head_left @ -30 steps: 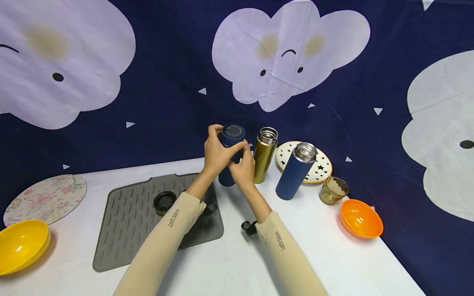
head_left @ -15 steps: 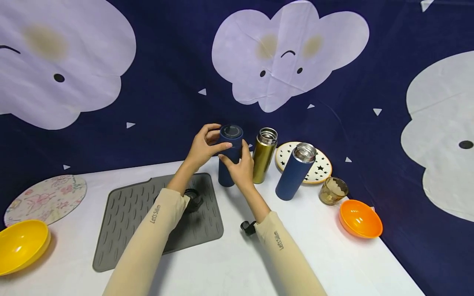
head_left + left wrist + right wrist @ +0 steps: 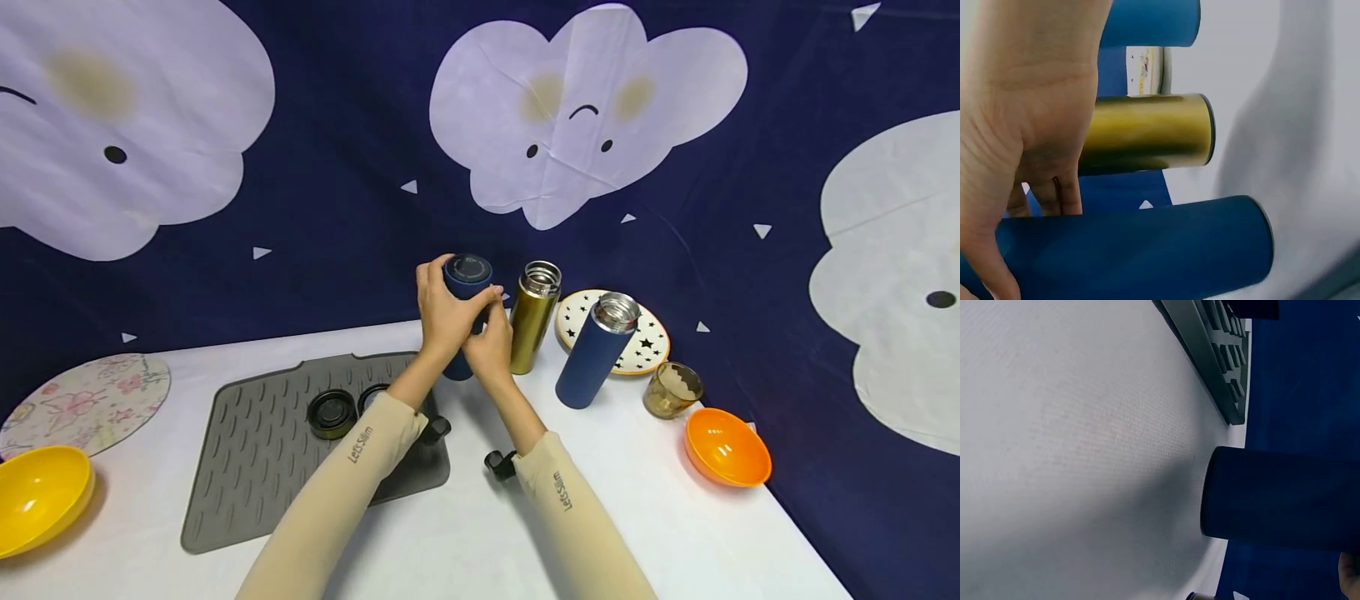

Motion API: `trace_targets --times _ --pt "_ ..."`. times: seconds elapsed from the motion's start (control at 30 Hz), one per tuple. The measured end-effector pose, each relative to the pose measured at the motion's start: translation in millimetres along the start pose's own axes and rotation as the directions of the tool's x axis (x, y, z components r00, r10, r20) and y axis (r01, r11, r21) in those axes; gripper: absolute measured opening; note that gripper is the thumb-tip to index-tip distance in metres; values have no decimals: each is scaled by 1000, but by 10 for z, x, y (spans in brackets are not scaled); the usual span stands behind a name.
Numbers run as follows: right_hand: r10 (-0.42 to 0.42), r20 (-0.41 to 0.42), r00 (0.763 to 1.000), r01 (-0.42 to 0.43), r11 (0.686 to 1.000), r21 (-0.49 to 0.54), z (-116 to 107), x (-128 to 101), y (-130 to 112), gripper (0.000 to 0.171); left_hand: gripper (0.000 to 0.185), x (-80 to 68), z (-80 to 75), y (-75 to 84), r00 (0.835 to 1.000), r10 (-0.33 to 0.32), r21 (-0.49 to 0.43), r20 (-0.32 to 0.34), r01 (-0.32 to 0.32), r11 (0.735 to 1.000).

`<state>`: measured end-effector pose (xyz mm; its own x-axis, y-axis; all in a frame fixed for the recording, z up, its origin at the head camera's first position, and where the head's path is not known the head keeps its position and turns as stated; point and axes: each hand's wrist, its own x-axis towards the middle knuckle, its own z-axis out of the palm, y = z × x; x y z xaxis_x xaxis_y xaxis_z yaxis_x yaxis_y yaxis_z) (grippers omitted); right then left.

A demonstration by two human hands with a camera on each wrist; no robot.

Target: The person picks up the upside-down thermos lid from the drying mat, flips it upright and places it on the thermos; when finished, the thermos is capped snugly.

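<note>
A dark blue thermos (image 3: 459, 367) with its round lid (image 3: 469, 268) on stands upright at the back of the table. My left hand (image 3: 442, 310) grips it at the top, fingers behind and thumb across the front. Just below, my right hand (image 3: 491, 343) holds the thermos body. In the left wrist view the thermos (image 3: 1147, 250) lies under the palm and fingers of the left hand (image 3: 1022, 125). The right wrist view shows the lower part of the thermos (image 3: 1279, 500) and a bit of a finger (image 3: 1350, 578). To its right stand a gold thermos (image 3: 531, 325) and another blue thermos (image 3: 592, 362), both lidless.
Left of the hands lies a grey drying mat (image 3: 255, 450) bearing a dark lid (image 3: 332, 413) and a second one partly behind the sleeve. A star plate (image 3: 647, 346), amber glass (image 3: 672, 390) and orange bowl (image 3: 726, 447) stand right. A yellow bowl (image 3: 45, 500) stands left.
My left hand drew back to the left from the thermos top, then came back and grips it again. The right hand has stayed on the thermos body.
</note>
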<state>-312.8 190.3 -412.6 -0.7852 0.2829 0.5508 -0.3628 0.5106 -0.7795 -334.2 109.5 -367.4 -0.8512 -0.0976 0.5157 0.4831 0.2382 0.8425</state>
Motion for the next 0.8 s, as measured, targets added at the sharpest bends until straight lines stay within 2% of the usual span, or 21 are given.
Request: trace_targets --times 0.1,0.17,0.23,0.3,0.37,0.47,0.53,0.57,0.63,0.73,0.8 --pt "13 5 1000 -13 1000 0 2 1 -5 61 82 24 -61 -46 999 31 -40 19 -30 999" --pt "32 12 999 -32 999 3 1 -3 -8 68 78 57 -127 -96 996 45 -95 77 -37 995" --pt "46 21 999 -46 999 10 1 -9 -11 75 71 104 -204 -143 985 47 -177 169 -17 984" --pt "52 26 998 -52 998 21 5 -15 -12 78 66 165 -279 -183 963 30 -251 269 40 967" --pt "46 27 999 -47 998 36 8 -19 -19 78 63 224 -350 -207 932 -4 -312 361 125 942" --pt "32 20 999 -33 998 50 16 -21 -21 76 62 280 -425 -216 887 -54 -325 458 223 919" --pt "26 16 1000 -27 998 56 20 -20 -19 76 61 282 -445 -204 869 -76 -311 488 255 916" --pt "24 14 1000 -25 998 56 22 -19 -16 75 61 272 -444 -191 869 -77 -295 490 248 923" --pt "21 8 1000 -22 999 46 24 -16 -11 75 66 233 -415 -155 882 -71 -240 466 203 949" --pt "17 6 1000 -17 999 49 23 -8 0 68 88 144 -314 -67 934 -48 -98 353 88 991" --pt "14 -1 1000 -14 999 47 18 -6 1 66 103 95 -224 -9 967 -21 6 254 20 1000"
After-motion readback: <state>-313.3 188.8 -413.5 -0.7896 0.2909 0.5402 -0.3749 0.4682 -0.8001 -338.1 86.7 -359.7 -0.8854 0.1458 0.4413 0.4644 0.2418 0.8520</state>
